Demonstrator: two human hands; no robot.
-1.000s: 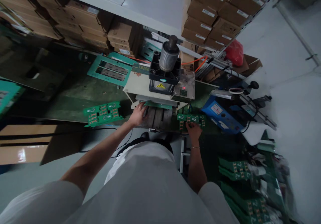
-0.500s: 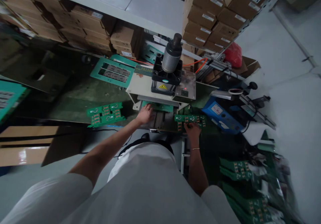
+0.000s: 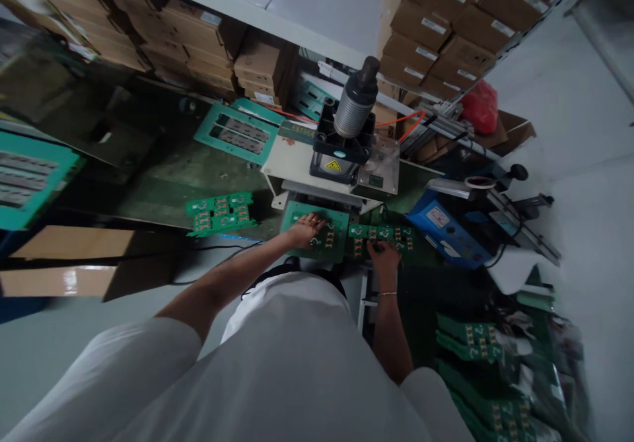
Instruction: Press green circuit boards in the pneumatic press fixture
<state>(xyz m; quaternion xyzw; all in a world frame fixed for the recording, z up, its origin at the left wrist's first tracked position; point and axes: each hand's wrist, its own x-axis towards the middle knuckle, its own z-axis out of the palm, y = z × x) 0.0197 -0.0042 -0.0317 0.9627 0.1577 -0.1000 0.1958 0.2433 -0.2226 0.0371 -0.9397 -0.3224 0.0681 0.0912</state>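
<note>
My left hand lies over a green fixture plate at the front of the press, fingers stretched across it and touching its top. White marks and copper-coloured pads of a circuit board show beside the fingers; the rest is under the hand. Just right of the plate, my right hand pinches the near edge of another green circuit board panel, which lies at the bench edge. Above the plate stands the bench press, with a black and silver cylinder on top.
Several circuit board panels lie stacked on the left. A blue machine stands at right, with more boards below it. Teal frames lie behind. Cardboard boxes fill the shelf, and an open carton is at left.
The green fixture plate has come out of the press toward me. My left hand has moved from its front left edge onto its top. My right hand stays at the panel.
</note>
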